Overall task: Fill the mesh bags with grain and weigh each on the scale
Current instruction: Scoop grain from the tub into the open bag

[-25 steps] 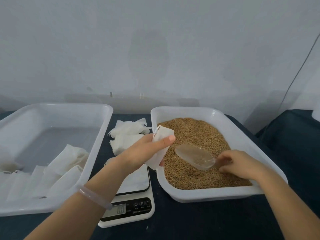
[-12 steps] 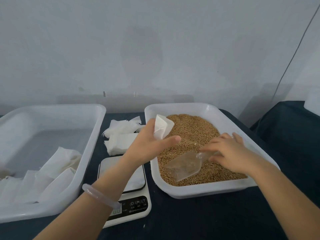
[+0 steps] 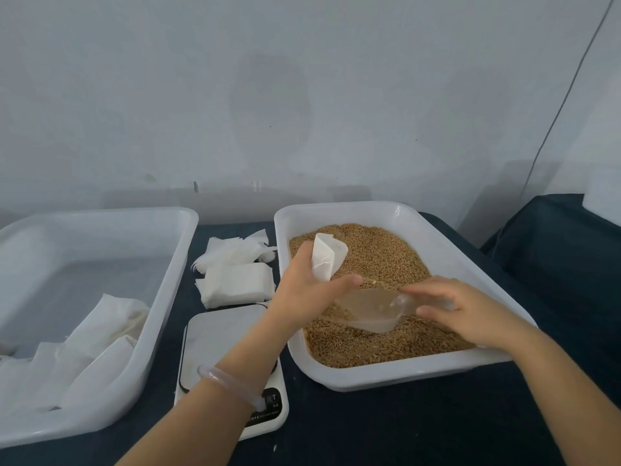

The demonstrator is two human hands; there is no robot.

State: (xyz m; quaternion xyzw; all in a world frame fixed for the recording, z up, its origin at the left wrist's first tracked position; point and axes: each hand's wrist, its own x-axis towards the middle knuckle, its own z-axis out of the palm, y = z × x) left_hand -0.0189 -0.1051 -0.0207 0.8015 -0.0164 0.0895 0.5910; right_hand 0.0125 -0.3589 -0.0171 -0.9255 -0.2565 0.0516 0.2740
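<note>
My left hand [image 3: 304, 290] grips a small white mesh bag [image 3: 325, 257], its open mouth pointing up, above the near left part of the grain tray [image 3: 393, 378]. Brown grain [image 3: 379, 260] fills that white tray. My right hand [image 3: 463, 311] holds the handle of a clear plastic scoop [image 3: 368, 309] that lies in the grain just right of my left thumb, below the bag. A white digital scale [image 3: 218, 334] sits in front of the tray's left side, partly under my left forearm, with nothing on its platform.
A pile of flat white mesh bags [image 3: 235, 277] lies behind the scale. A large white tub [image 3: 161, 331] at the left holds several bags [image 3: 84, 358]. Dark cloth [image 3: 403, 428] covers the table; a wall stands close behind.
My left hand has carried the bag from over the scale to above the grain and turned its mouth upward. The scoop has swung from the tray's middle toward the bag, dipping into the grain.
</note>
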